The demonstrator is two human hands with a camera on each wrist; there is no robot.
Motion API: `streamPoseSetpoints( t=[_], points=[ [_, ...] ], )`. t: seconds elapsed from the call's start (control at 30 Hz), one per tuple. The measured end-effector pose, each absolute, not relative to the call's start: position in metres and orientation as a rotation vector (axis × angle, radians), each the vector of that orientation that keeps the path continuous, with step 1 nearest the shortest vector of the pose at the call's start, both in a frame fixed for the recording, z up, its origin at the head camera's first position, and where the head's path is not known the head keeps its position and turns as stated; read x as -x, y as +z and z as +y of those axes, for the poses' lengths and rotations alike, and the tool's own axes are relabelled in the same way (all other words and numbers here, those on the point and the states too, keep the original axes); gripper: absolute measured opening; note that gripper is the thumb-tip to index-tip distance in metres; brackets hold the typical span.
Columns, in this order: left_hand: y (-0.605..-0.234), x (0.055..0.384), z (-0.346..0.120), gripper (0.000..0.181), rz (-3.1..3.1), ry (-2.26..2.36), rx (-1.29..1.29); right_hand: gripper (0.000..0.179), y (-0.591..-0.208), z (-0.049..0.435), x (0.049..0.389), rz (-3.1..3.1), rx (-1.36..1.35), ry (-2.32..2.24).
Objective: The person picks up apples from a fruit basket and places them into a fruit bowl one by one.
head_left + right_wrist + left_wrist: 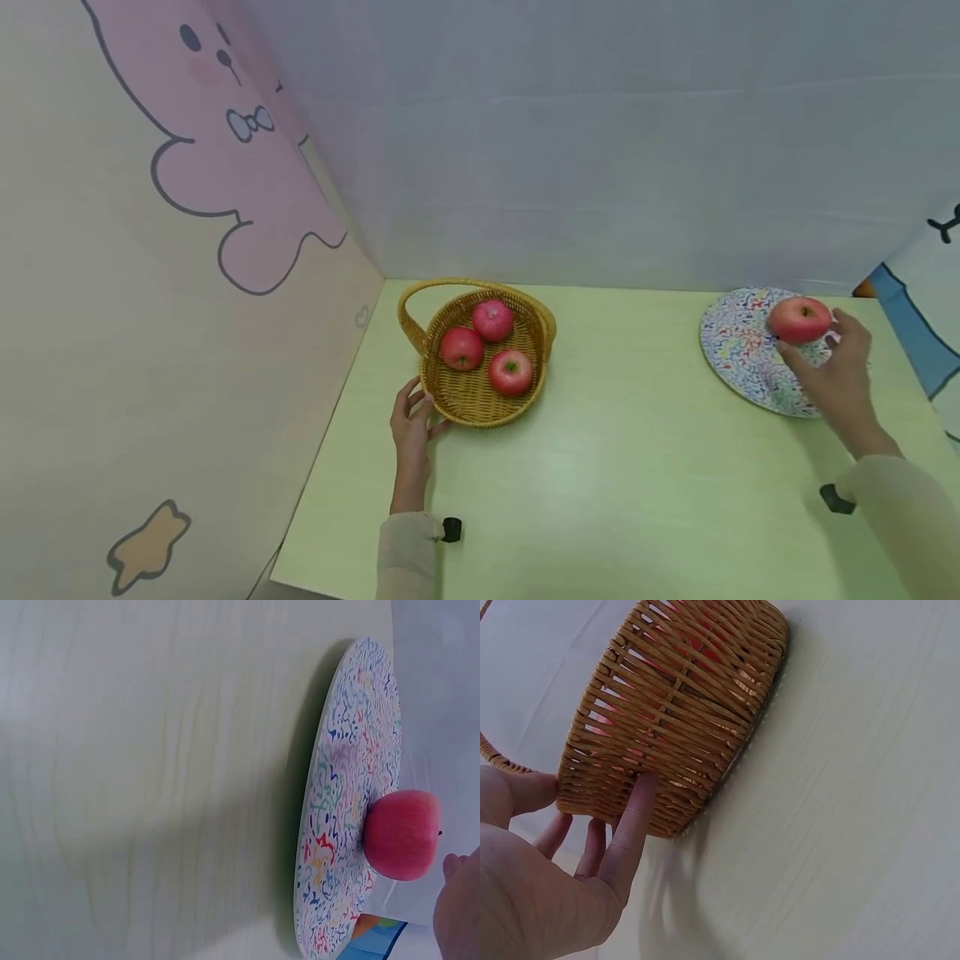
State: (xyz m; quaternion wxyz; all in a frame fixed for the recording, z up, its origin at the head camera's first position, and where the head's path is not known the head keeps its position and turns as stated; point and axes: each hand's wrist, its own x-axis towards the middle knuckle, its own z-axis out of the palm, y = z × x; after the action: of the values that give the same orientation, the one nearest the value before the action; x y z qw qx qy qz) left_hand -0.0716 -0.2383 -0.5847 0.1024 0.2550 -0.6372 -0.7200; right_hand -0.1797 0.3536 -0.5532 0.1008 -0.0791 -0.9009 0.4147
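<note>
A round wicker basket [472, 414] with an arched handle holds three red apples, one of them the apple [511, 372] nearest its front edge. My left hand [411, 421] is at the basket's front left side. In the left wrist view, a long finger [635, 817] of it touches the woven wall and the thumb meets the rim. Over on the right, another red apple [799, 320] sits on a round plate [738, 350] with a multicoloured squiggle pattern. My right hand [840, 375] is spread around the near right side of that apple, a small gap showing in the right wrist view [459, 904].
The pale table [622, 467] stretches between basket and plate. A light wall covering [600, 167] rises along its back edge. At the left stands a panel with a pink cartoon figure [225, 183], and a printed panel [922, 325] borders the right side.
</note>
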Motion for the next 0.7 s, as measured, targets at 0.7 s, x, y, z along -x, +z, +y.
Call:
streamPoseSetpoints(
  t=[0.7],
  points=[
    [-0.587,0.072,-0.242,0.045,-1.877,-2.160,-0.728,0.088,-0.545,0.287,0.145,-2.359,-0.172,1.463]
  ],
)
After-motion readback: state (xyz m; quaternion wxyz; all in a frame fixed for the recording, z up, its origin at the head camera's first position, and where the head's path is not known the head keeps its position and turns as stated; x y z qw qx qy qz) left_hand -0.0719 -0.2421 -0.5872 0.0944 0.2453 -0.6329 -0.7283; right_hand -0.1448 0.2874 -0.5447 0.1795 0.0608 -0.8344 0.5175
